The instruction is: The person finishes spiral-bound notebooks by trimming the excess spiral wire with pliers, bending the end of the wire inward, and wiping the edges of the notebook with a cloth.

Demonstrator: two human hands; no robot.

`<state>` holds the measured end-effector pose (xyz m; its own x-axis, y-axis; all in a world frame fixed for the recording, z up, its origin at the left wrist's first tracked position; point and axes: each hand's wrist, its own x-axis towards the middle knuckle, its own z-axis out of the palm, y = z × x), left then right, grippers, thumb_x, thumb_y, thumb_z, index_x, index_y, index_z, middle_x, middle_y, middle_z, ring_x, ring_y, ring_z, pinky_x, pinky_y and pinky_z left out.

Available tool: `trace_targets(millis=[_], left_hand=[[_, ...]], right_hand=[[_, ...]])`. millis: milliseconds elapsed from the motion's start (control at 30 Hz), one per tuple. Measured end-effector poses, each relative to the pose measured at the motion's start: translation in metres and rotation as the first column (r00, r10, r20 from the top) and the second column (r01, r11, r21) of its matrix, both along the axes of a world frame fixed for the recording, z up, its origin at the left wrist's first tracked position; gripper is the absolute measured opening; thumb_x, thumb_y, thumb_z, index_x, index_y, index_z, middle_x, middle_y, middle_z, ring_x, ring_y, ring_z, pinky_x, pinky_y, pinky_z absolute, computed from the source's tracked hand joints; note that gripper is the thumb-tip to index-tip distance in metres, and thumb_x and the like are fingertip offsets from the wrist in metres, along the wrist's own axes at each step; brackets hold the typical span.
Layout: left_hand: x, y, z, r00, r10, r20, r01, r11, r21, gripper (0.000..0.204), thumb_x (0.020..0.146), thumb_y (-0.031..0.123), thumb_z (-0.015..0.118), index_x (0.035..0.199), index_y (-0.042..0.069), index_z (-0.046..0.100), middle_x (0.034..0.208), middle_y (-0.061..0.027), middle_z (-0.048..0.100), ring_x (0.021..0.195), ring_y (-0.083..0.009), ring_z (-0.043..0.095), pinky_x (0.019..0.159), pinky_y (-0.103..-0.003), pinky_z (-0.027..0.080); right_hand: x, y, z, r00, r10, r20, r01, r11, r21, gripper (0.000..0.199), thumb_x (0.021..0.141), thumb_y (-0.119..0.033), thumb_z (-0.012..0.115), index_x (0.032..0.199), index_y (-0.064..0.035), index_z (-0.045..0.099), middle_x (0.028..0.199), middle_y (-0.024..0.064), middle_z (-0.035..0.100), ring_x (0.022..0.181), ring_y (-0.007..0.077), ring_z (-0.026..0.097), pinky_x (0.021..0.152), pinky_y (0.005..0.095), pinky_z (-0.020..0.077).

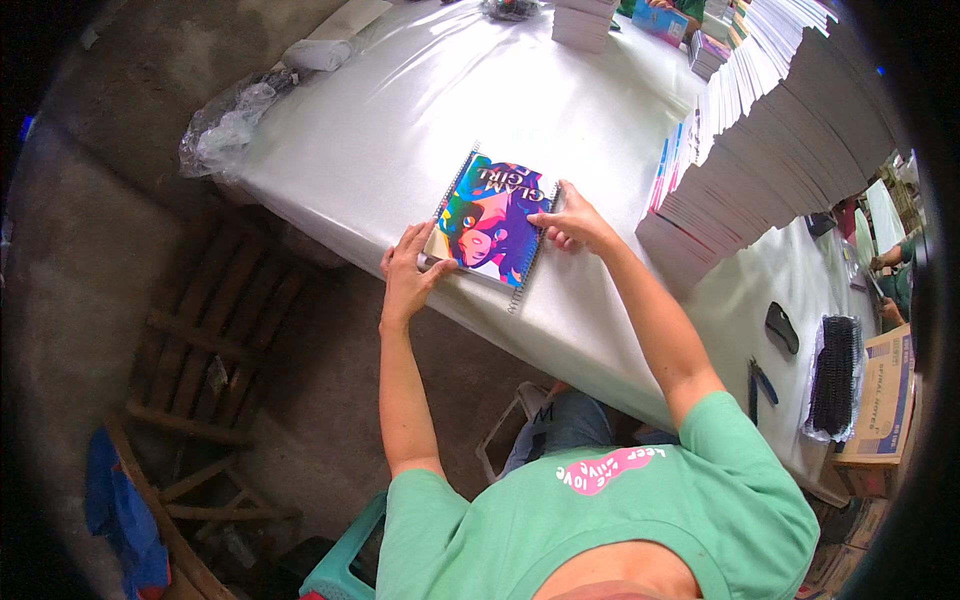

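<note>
Spiral notebooks (492, 215) with a bright, many-coloured face on the top cover lie on the white-covered table near its front edge. Wire coils show along both the left and the right side, so more than one notebook seems stacked here; how many I cannot tell. My left hand (408, 268) grips the near left corner, thumb on the cover's edge and fingers along the side. At the right side, my right hand (578, 222) holds the coil edge, with its thumb on the cover and the other fingers curled beside it.
Tall stacks of paper blocks (770, 150) rise on the right. Nearer lie cutting pliers (765, 382), a black curved object (782, 328), black coils in plastic (835, 375) and a cardboard box (882, 395). Clear plastic (235, 120) hangs off the table's left end. Co-workers' hands show far right and at the back.
</note>
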<state>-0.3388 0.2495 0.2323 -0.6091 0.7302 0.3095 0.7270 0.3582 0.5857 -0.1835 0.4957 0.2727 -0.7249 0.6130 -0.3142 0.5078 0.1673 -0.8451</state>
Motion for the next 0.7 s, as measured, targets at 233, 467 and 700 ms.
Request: trace_targets(millis=[233, 467, 700], left_hand=[[-0.003, 0.001, 0.003, 0.998, -0.009, -0.059, 0.019, 0.986, 0.166, 0.056, 0.060, 0.028, 0.081, 0.112, 0.013, 0.065, 0.119, -0.0127, 0.060, 0.113, -0.0254, 0.055, 0.093, -0.038, 0.042], [-0.014, -0.004, -0.011, 0.989, -0.034, 0.143, -0.004, 0.967, 0.257, 0.042, 0.061, 0.013, 0.079, 0.102, 0.011, 0.070, 0.116, -0.0144, 0.061, 0.110, -0.0251, 0.056, 0.089, -0.035, 0.045], [-0.013, 0.007, 0.001, 0.971, -0.130, 0.199, 0.089, 0.975, 0.204, 0.038, 0.068, 0.006, 0.073, 0.105, 0.006, 0.068, 0.117, -0.0146, 0.060, 0.113, -0.0260, 0.055, 0.094, -0.035, 0.043]], right_hand=[[-0.034, 0.045, -0.013, 0.977, 0.092, 0.194, -0.192, 0.779, 0.597, 0.086, 0.062, -0.067, 0.068, 0.126, -0.0118, 0.053, 0.130, 0.0110, 0.046, 0.124, 0.0262, 0.040, 0.098, 0.0518, 0.0342], [-0.047, 0.049, -0.033, 0.975, 0.200, 0.100, -0.222, 0.814, 0.537, 0.072, 0.064, -0.049, 0.075, 0.114, -0.0011, 0.059, 0.122, 0.0145, 0.052, 0.116, 0.0282, 0.047, 0.095, 0.0415, 0.0405], [-0.021, 0.038, -0.016, 0.967, 0.178, 0.181, -0.254, 0.686, 0.682, 0.089, 0.068, -0.054, 0.071, 0.128, 0.0052, 0.044, 0.130, 0.0262, 0.042, 0.122, 0.0372, 0.040, 0.103, 0.0416, 0.0339]])
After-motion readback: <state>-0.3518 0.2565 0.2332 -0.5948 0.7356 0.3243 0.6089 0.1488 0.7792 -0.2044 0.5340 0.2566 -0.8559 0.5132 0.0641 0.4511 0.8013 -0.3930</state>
